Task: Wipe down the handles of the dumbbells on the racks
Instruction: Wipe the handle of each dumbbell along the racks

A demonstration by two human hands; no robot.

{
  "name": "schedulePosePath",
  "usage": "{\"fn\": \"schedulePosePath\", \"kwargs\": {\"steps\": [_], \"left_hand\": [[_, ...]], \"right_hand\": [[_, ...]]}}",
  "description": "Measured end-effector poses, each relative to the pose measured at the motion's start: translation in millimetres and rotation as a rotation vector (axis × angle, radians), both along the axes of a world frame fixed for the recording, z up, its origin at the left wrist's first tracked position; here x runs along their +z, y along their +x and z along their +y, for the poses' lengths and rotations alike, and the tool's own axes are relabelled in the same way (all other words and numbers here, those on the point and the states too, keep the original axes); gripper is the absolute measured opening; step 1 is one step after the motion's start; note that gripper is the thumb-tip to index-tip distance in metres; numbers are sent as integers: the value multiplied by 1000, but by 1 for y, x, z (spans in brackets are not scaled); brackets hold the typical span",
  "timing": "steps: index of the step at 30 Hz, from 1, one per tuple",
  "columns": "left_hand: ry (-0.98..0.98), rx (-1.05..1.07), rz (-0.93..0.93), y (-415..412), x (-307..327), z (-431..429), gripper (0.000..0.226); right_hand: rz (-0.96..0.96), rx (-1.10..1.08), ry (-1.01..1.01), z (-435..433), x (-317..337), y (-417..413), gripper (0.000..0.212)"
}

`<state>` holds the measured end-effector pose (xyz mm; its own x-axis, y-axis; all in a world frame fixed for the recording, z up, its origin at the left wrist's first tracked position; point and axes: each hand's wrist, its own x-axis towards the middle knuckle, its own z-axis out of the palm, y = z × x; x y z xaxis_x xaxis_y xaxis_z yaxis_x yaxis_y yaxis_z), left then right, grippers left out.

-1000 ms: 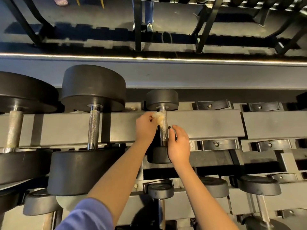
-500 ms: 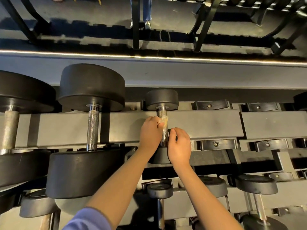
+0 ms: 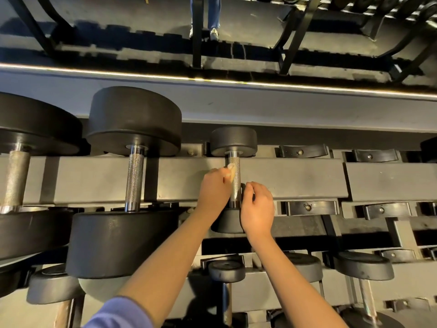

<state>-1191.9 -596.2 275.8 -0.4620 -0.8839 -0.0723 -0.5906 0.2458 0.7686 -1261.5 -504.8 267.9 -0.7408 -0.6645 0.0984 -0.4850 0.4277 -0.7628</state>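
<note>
A small black dumbbell (image 3: 233, 140) lies in the top rack, its knurled steel handle (image 3: 234, 185) running towards me. My left hand (image 3: 214, 190) pinches a pale cloth (image 3: 230, 171) and presses it against the left side of the handle's upper half. On the handle's right side, near its lower end, my right hand (image 3: 256, 207) has its thumb beside the steel and its fingers loosely curled over the rack beam (image 3: 295, 181). It holds nothing that I can see. The dumbbell's near head (image 3: 224, 222) is partly hidden behind both wrists.
A large dumbbell (image 3: 133, 119) with a bare handle (image 3: 134, 178) sits to the left, and another (image 3: 35, 121) at the far left. Empty saddles (image 3: 303, 150) follow on the right. Smaller dumbbells (image 3: 227, 268) fill the lower tier. A person's legs (image 3: 208, 15) stand beyond the rack.
My left hand slid the cloth down from the handle's top end, then shifted it to the handle's left side, baring more steel. My right hand has hardly moved.
</note>
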Motion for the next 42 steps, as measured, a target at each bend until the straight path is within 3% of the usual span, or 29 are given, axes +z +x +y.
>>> {"fn": "schedulePosePath", "kwargs": {"steps": [5,9,16,20,25,30,34,42], "left_hand": [[56,39,62,-7,7,-13,31],[92,109,149,-13,10,-26,20],[137,65,12,-1,3,-8,49],[146,92,22,-2,6,-5,43],[145,119,95,-12,7,-20,18],[108,54,-28,-6,10,-7,44],[149,68,-41,1,6,0,36],[192,105,12,-4,14,-9,31]], "right_hand": [[-8,0,1,0,0,0,41],[11,9,-2,0,0,-1,47],[26,13,-9,1,-1,0,45],[22,9,-10,1,0,0,41],[23,-2,-12,1,1,0,45],[23,-8,-14,1,1,1,35],[17,-11,-6,1,1,1,26],[21,-4,-18,2,-1,0,27]]}}
